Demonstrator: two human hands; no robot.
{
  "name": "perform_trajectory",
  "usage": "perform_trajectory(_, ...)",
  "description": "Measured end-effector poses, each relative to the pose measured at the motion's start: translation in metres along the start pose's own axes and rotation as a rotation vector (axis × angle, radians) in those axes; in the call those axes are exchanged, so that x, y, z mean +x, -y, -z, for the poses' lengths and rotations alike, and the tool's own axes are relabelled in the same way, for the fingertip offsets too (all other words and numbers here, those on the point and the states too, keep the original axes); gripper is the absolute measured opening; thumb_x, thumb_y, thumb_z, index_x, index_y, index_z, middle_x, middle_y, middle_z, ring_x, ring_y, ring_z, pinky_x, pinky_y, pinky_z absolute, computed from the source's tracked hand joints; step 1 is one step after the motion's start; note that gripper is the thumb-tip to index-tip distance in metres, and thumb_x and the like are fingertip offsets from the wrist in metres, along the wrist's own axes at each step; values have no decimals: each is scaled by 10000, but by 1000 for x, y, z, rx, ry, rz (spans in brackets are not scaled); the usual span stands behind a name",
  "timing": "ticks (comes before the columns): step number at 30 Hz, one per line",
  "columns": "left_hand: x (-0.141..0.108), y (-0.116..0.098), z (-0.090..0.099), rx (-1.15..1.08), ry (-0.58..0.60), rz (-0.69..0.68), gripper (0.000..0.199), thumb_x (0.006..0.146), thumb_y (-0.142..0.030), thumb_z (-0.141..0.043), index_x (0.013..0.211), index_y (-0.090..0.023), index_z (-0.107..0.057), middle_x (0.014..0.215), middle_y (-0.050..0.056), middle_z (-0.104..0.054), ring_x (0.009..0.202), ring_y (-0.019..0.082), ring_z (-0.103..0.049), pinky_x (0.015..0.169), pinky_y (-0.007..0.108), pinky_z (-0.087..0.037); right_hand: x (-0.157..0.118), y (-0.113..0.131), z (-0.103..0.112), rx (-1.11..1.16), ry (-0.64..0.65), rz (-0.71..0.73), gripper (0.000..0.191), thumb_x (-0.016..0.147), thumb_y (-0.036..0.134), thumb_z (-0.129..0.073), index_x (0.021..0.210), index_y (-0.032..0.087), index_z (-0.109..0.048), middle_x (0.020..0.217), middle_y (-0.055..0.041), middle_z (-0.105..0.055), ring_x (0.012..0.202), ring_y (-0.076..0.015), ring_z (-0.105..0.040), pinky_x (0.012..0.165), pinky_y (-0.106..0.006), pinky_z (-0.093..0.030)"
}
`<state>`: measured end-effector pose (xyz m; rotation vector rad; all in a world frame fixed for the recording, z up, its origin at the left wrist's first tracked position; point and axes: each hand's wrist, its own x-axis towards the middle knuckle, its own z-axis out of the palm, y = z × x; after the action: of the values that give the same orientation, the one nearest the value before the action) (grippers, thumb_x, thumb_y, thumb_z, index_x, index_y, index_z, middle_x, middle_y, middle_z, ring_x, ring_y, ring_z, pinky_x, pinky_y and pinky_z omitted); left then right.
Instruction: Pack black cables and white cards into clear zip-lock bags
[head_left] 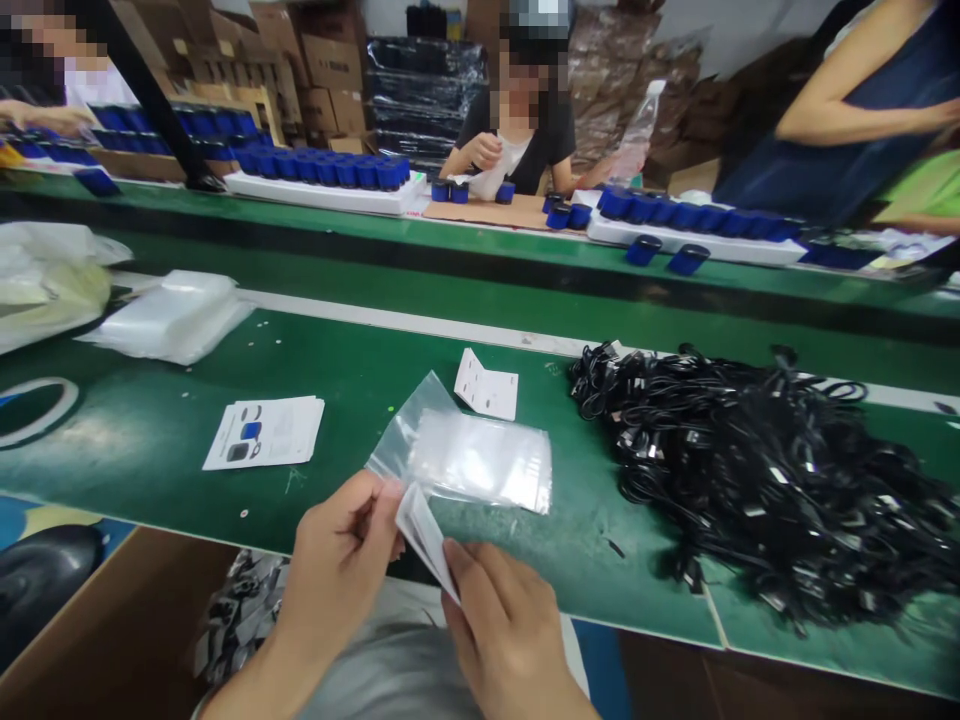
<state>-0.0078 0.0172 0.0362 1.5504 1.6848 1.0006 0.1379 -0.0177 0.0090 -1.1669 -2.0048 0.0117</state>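
Observation:
My left hand (341,555) is closed, pinching the edge of a clear plastic bag (416,410) that stands up from the table. In my right hand (502,615), also closed, is a folded white leaflet (426,538); its other end meets the fingertips of my left hand. Whether the leaflet is partly inside the bag cannot be made out. Just beyond lies a stack of clear plastic bags (487,465). A half-open folded leaflet (491,388) rests behind that stack. To the left is a pile of printed leaflets (266,433).
A large heap of black cables (772,490) covers the table's right side. Packed plastic bags (176,315) lie at the left, near a roll of tape (37,410). Across the green table (337,370), a person (517,130) sits among blue cylindrical items (322,168) on white trays.

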Motion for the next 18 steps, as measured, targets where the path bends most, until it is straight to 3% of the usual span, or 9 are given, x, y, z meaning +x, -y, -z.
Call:
perform_trajectory(5, -1, 2, -1, 54, 96, -61, 270, 822, -298, -492, 572, -197, -485, 476, -59, -487, 450, 97, -450, 463, 196, -349, 1, 1, 8, 8, -19, -42, 202, 909, 131, -394, 955, 123, -591, 617, -56, -643, 477, -174, -585, 440, -278, -456)
perform_trajectory(11, 3, -5, -2, -190, 155, 104, 336, 837, -376, -493, 557, -191, -465, 479, -70, -417, 443, 87, -395, 421, 183, -302, 0, -3, 19, 14, 15, 127, 224, 870, 52, -397, 981, 108, -583, 639, -51, -677, 485, -158, -591, 444, -272, -443)
perform_trajectory(18, -1, 0, -4, -45, 175, -55, 247, 830, -280, -504, 614, -175, -561, 535, -31, -561, 517, 118, -516, 511, 196, -401, -3, -8, 20, -136, 14, 30, 223, 873, 71, -404, 956, 113, -607, 619, -51, -657, 458, -159, -556, 439, -276, -407)
